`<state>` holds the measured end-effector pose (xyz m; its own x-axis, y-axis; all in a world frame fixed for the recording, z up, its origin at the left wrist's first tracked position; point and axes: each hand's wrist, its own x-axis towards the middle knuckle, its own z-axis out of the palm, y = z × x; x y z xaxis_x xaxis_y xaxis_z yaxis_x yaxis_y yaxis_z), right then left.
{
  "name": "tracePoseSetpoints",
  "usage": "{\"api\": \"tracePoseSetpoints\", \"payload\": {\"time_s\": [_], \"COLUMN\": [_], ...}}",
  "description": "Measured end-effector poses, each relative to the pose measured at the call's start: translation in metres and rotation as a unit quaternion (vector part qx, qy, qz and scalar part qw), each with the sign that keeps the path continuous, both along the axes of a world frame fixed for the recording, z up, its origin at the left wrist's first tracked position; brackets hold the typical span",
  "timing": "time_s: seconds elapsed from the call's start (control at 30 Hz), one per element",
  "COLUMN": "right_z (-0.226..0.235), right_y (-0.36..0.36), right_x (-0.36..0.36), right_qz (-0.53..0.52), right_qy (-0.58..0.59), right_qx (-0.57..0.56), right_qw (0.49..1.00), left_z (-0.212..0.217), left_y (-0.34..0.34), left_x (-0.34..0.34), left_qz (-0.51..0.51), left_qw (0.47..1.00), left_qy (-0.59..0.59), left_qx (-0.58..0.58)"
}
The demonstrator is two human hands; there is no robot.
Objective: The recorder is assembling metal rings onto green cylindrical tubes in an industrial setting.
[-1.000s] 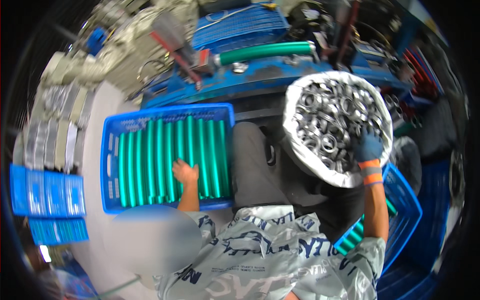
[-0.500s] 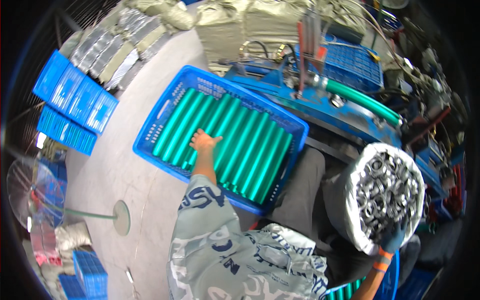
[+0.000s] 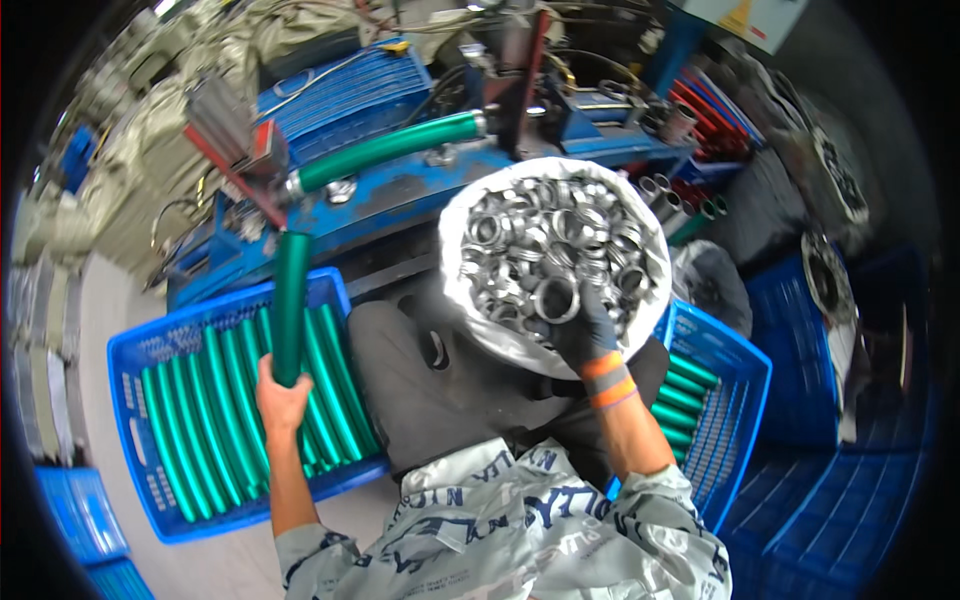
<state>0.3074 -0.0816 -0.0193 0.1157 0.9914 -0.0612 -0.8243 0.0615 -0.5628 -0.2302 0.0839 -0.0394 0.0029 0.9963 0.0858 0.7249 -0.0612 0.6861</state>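
While the left hand [image 3: 282, 398] grips one green tube [image 3: 290, 300], the gloved right hand [image 3: 583, 330] pinches one metal ring [image 3: 556, 298].

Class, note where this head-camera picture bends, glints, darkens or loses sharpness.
Head view: fisheye bends the left blue crate edges; dark vignette at the corners; glints on the metal rings; the right hand and left hand are fairly sharp, the far clutter softer.

Green rubber tubes [image 3: 240, 400] are seen in a blue plastic crate [image 3: 150, 350]. Silver metal rings [image 3: 550, 250] are seen in a white sack [image 3: 470, 320]. A dark glove with orange cuff bands [image 3: 595, 345] is seen.
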Motion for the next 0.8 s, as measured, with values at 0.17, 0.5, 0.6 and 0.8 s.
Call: {"api": "tracePoseSetpoints", "payload": {"time_s": [0.17, 0.5, 0.6, 0.8], "right_z": [0.031, 0.023, 0.060, 0.045], "right_y": [-0.021, -0.041, -0.049, -0.048], "right_x": [0.004, 0.020, 0.000, 0.000], "right_qz": [-0.035, -0.073, -0.028, -0.116], "right_qy": [-0.053, -0.455, -0.452, -0.584], "right_qx": [0.002, 0.071, -0.014, 0.029], "right_qw": [0.998, 0.884, 0.892, 0.803], "left_z": [0.097, 0.129, 0.127, 0.115], "left_y": [-0.039, -0.061, -0.063, -0.069], "left_x": [0.165, 0.210, 0.206, 0.205], "left_qz": [-0.254, -0.399, -0.403, -0.397], "left_qw": [0.961, 0.902, 0.900, 0.907], "left_qy": [0.089, 0.150, 0.149, 0.133], "left_qx": [0.060, 0.070, 0.074, 0.044]}}
